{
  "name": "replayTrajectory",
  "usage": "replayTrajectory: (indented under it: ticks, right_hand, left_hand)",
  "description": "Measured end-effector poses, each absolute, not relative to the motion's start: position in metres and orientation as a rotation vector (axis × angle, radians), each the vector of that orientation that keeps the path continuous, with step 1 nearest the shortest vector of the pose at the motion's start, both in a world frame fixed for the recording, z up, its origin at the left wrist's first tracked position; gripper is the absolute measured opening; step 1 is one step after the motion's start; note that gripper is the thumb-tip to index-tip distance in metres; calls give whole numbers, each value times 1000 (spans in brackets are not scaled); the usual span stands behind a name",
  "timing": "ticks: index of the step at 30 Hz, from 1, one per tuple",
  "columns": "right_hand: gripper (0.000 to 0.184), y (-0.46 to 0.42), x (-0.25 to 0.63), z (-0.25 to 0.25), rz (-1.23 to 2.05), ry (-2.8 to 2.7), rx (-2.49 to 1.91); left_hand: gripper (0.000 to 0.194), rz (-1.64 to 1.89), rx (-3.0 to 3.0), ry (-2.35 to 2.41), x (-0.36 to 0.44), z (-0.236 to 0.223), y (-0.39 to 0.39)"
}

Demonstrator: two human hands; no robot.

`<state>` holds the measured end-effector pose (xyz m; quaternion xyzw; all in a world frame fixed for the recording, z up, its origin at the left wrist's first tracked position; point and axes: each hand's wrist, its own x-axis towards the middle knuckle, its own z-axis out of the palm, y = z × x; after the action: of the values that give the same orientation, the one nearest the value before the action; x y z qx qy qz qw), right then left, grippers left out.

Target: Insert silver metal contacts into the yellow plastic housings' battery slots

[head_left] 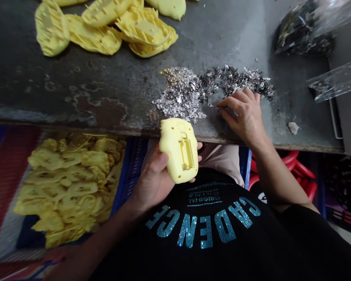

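My left hand (155, 175) holds a yellow plastic toy casing (173, 156) just in front of the bench edge, thumb on one side and fingertips on the other. The casing's back faces up, showing an oblong battery compartment, a cluster of small holes and screw holes. My right hand (245, 113) is over the bench, at the near side of a heap of dark, shiny small metal pieces (236, 80). Its thumb and forefinger are bent towards each other; what lies between them is too small to make out. Left of that heap lies a brighter silvery pile of metal pieces (181, 93).
Several yellow casing halves (146, 31) lie at the back left of the metal bench (128, 86). Below, a crate holds many yellow plastic parts (73, 175). Plastic bags of small parts (301, 31) sit at the right. Red parts (298, 171) are under the bench.
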<state>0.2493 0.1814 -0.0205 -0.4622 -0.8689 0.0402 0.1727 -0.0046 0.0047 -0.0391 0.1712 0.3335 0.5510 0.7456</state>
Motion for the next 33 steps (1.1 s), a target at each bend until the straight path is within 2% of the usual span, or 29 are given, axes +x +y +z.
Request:
replayTrajectory:
  ticks: [5,9,15,21,25,30,33]
  right_hand:
    - [21,194,225,-22,72,-2510,-1319]
    - [17,197,217,-20,93,-2570,-1325]
    - [28,181,233,-19,217,-2632,-1241]
    - [19,185,238,-28,187,-2534,-1264]
    - [18,168,237,-9,278,-2456,-1097]
    - [11,129,239,31,605,-2427,-757]
    - [18,117,237,41,601,-2498,-717]
  left_hand:
    - [77,1175,340,843,-3,-33,7]
    - [85,1151,328,903,-3,-25,9]
    - [96,1140,349,896,-6,-27,10]
    - [85,1166,361,803,-1,-30,10]
    - [81,1174,336,764,5,-26,9]
    - [88,1093,318,689,10,-25,6]
    - [92,1055,339,658,12,-24,4]
